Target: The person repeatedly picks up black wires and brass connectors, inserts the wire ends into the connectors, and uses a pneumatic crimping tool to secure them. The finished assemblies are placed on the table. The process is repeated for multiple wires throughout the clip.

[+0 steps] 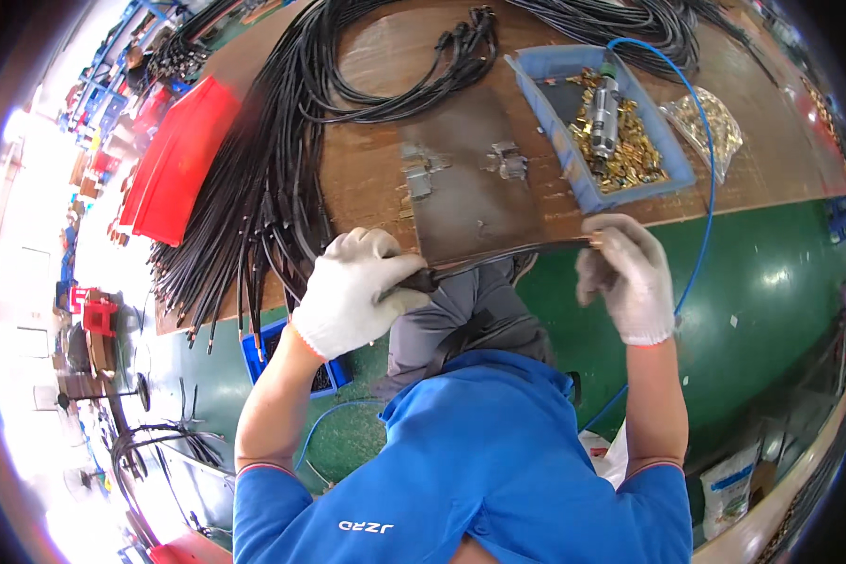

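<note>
A black cable point(512, 252) stretches between my two hands, just off the near edge of the brown table. My left hand point(352, 287), in a white knit glove, is closed round the cable where it thickens. In a matching glove, my right hand point(627, 273) pinches the cable's right end, where a bit of copper colour shows at the fingertips. Beyond my right hand stands a blue plastic bin point(587, 193) of small brass-coloured fittings point(637, 150). A silver pneumatic tool point(604, 117) lies on them, joined to a blue air hose point(712, 160).
A large bundle of black cables point(282, 141) covers the table's left, beside a red bin point(180, 160). A metal plate point(475, 188) lies in the middle. More coiled cable point(630, 28) is at the back. A clear bag of fittings point(710, 127) sits right of the blue bin.
</note>
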Demonstrator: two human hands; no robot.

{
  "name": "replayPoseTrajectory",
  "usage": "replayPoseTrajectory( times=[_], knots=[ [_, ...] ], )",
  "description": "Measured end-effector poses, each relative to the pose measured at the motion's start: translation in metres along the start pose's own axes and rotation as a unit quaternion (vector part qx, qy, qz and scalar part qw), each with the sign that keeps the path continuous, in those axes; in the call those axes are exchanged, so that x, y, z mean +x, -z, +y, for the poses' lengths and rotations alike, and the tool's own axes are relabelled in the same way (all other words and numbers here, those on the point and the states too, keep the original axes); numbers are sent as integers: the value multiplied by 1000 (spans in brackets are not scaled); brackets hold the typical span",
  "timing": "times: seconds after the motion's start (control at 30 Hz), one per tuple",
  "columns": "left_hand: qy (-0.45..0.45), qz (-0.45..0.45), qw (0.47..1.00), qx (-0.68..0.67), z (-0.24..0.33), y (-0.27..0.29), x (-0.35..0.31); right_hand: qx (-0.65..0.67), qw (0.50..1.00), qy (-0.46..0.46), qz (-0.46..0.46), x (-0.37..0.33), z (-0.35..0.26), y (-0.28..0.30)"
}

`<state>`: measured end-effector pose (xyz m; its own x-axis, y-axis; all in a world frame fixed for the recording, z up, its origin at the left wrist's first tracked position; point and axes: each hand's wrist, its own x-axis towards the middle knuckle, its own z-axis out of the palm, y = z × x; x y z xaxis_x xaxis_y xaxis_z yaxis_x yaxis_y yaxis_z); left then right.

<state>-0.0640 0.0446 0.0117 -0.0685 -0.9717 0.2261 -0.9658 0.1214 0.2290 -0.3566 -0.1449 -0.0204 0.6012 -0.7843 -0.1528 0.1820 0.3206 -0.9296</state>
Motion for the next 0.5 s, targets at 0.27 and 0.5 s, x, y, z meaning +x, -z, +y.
replayPoseTrajectory(
  times=[0.27, 0.5],
  knots=[
    [174, -98, 940, -278, 17, 44, -20, -36, 967, -30, -250, 13, 12, -88],
    [242, -27, 932, -270, 7, 31, -36, -67, 957, 67, -273, 31, 14, -118]
  ],
)
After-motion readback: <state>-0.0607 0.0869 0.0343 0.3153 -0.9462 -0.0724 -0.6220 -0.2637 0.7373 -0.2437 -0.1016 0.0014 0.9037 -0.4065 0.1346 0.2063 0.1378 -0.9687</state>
